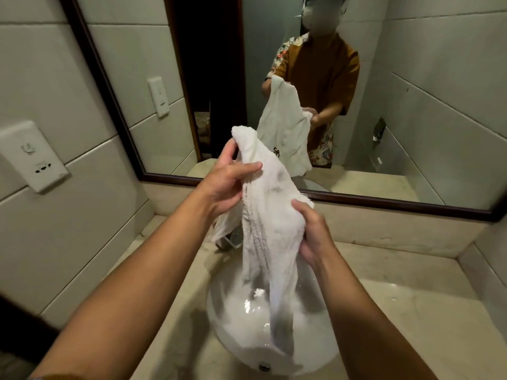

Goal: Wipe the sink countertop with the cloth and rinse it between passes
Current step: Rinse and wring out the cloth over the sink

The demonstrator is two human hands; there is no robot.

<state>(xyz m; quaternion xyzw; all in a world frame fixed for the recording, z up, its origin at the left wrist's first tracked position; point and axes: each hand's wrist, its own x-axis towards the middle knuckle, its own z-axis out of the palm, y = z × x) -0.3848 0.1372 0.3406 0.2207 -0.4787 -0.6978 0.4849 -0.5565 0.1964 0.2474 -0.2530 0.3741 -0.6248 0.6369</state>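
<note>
both hands gripping cloth (pixel 263 215), hanging over sink (pixel 219 322)

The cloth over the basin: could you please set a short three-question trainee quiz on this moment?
1. True or false: the cloth lies flat on the countertop.
2. Which hand grips the cloth higher: A the left hand, B the right hand?
3. Fill in: the cloth's lower end hangs into the ____.

Key: 1 false, both hands hold it up; 2 A; 3 basin.
</note>
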